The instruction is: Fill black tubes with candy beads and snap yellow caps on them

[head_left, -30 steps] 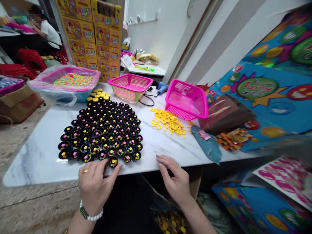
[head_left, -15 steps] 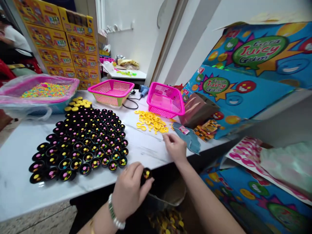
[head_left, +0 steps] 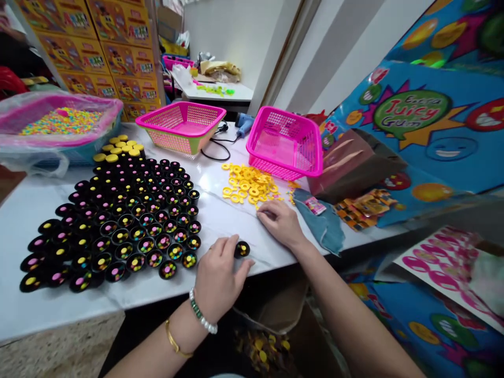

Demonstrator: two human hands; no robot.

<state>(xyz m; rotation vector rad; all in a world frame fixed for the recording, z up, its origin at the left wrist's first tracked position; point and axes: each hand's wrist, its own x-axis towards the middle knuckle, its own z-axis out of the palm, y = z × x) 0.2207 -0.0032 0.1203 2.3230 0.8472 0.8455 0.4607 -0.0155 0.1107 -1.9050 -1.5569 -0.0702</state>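
Left hand point(head_left: 218, 275) is right at a black cup point(head_left: 242, 249) by the near edge of the table point(head_left: 220, 215), can't tell if it's gripping. Right hand point(head_left: 282, 223) is curled by some yellow rings point(head_left: 252, 185), grip hidden too. Pink basket point(head_left: 281, 169) behind those.

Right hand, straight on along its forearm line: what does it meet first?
Most likely the pile of yellow ring pieces on the white table, just ahead of the right hand; whether any touch it is hard to tell.
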